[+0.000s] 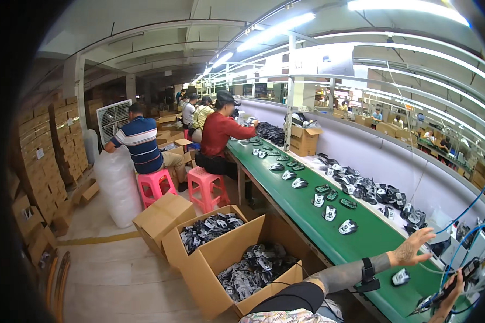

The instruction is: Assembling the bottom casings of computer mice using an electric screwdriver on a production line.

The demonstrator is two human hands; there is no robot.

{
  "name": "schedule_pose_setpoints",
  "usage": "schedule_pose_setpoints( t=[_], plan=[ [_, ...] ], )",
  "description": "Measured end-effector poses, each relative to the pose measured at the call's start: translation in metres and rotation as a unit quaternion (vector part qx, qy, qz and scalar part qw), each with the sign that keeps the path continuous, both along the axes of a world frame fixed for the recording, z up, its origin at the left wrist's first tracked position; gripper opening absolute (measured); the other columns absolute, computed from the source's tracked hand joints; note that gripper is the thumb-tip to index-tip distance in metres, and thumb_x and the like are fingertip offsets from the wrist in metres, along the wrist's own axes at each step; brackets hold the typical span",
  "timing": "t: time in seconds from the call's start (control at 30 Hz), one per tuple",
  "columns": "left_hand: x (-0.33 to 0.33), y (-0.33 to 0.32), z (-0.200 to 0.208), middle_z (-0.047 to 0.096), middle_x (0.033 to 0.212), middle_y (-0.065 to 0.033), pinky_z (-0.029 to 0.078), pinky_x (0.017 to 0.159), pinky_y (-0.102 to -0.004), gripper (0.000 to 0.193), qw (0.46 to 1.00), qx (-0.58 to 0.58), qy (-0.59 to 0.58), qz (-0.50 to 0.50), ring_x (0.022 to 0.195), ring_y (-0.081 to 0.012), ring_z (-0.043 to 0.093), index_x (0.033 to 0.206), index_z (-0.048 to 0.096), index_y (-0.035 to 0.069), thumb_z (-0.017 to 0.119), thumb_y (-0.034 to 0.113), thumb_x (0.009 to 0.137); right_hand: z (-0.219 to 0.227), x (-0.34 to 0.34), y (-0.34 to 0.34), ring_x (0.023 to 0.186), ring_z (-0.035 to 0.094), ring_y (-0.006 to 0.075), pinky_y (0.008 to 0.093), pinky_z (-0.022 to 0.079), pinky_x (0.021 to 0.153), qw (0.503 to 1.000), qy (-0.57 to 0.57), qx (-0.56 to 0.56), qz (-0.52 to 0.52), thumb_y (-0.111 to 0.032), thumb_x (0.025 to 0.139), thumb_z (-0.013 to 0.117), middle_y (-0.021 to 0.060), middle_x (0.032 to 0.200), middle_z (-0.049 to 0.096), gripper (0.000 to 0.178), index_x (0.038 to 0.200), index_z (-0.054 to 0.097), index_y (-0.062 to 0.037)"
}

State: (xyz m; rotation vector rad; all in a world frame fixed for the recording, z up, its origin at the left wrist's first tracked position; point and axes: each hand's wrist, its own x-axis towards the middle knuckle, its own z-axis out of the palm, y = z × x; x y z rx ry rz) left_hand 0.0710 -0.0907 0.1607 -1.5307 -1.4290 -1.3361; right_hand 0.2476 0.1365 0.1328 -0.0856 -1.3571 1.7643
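My left hand (412,248) reaches out over the right side of the green belt (364,264). Its fingers are spread, and nothing shows in them. At the lower right, my right hand (454,297) is wrapped round a black power screwdriver (458,281), which slants down to the left toward a thin tip. On the belt below my left hand lies a white and black computer mouse shell (400,277), touched by neither hand. Farther up, more mouse shells (348,226) sit in loose rows, with green circuit boards (348,203) among them.
Piles of black and white mouse parts (382,195) line the belt's far side. Blue hoses (471,230) hang at the right. Open cartons of dark parts (253,272) stand left of my arm. Co-workers sit farther along, near a pink stool (206,188).
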Motion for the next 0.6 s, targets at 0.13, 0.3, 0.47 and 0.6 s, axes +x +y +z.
schedule_pose_setpoints(
  t=[0.13, 0.3, 0.47, 0.6],
  plan=[
    [0.027, -0.048, 0.064, 0.055, 0.091, -0.0141, 0.044, 0.073, -0.0350, 0.021, 0.981, 0.013, -0.089, -0.173, 0.084, -0.0261, 0.055, 0.092, 0.053, 0.002, 0.060, 0.020, 0.084, 0.005, 0.010, -0.008, 0.047, 0.038, 0.0057, 0.0206, 0.030, 0.044, 1.000, 0.006, -0.007, -0.013, -0.024, 0.088, 0.055, -0.0029, 0.059, 0.042, 0.023, 0.101, 0.055, -0.0057],
    [0.081, -0.163, 0.124, 0.054, 0.069, -0.0069, 0.044, 0.054, -0.0347, 0.017, 0.931, 0.301, 0.124, -0.167, 0.061, -0.0218, 0.052, 0.071, 0.053, 0.004, 0.057, 0.015, 0.084, 0.006, 0.022, -0.017, 0.043, 0.038, 0.0074, 0.0219, 0.030, 0.041, 1.000, -0.003, 0.005, -0.020, -0.025, 0.087, 0.055, -0.0020, 0.057, 0.042, 0.022, 0.099, 0.051, -0.0070],
    [0.169, -0.274, 0.134, 0.059, 0.093, -0.0009, 0.042, 0.069, -0.0277, 0.014, 0.710, 0.513, 0.469, -0.111, 0.082, -0.0138, 0.055, 0.089, 0.055, 0.008, 0.061, 0.016, 0.079, 0.013, 0.014, -0.045, 0.043, 0.039, 0.0091, 0.0233, 0.032, 0.041, 0.999, 0.013, 0.000, 0.046, -0.024, 0.085, 0.056, -0.0008, 0.055, 0.042, 0.021, 0.097, 0.048, -0.0078],
    [0.177, -0.298, 0.138, 0.058, 0.090, 0.0069, 0.039, 0.063, -0.0219, 0.012, 0.774, 0.297, 0.526, -0.192, 0.075, -0.0068, 0.052, 0.089, 0.057, 0.010, 0.059, 0.011, 0.077, 0.018, 0.019, -0.038, 0.042, 0.037, 0.0088, 0.0232, 0.031, 0.042, 0.999, -0.005, 0.012, 0.030, -0.030, 0.083, 0.058, -0.0013, 0.054, 0.038, 0.026, 0.093, 0.046, -0.0087]
  ],
)
